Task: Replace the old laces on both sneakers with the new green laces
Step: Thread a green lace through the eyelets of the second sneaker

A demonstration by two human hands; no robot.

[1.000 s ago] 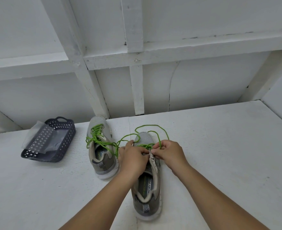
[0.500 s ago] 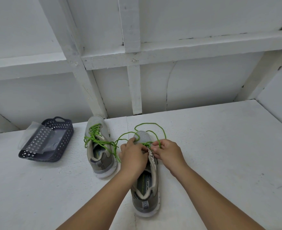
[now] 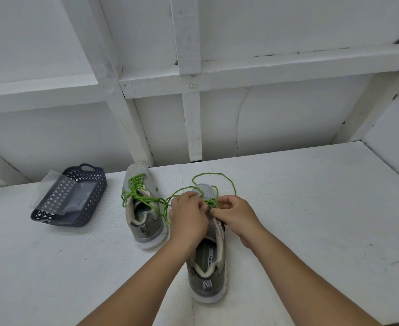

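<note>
**Inspector:** White-painted boards and framing behind, white table (image 3: 311, 208) below. What stands on it?

**Me:** Two grey sneakers, toes pointing away from me. Left sneaker (image 3: 142, 208) is near the back wall and already carries a green lace (image 3: 136, 187) through its eyelets, with loose ends trailing off to the right. Right sneaker (image 3: 208, 262) stands closer to me, just beside the first, heel toward me.

**Inspector:** Your hands?

**Me:** Both over the front of the right sneaker. Left hand (image 3: 189, 217) has its fingers curled on the second lace (image 3: 217, 176) at the eyelets. Right hand (image 3: 237, 215) pinches the same lace between thumb and fingers, close beside the left; the two hands nearly touch.

**Inspector:** How does that lace lie?

**Me:** One loop arcs over the toe and out onto the table beyond it. Another strand runs left from my left hand toward the other sneaker. How many eyelets are threaded I cannot tell; my hands cover them.

**Inspector:** Anything else?

**Me:** Dark perforated basket (image 3: 71, 198) at far left, well apart from the sneakers, with a clear plastic bag (image 3: 52, 184) lying in it and sticking out over its rim.
</note>
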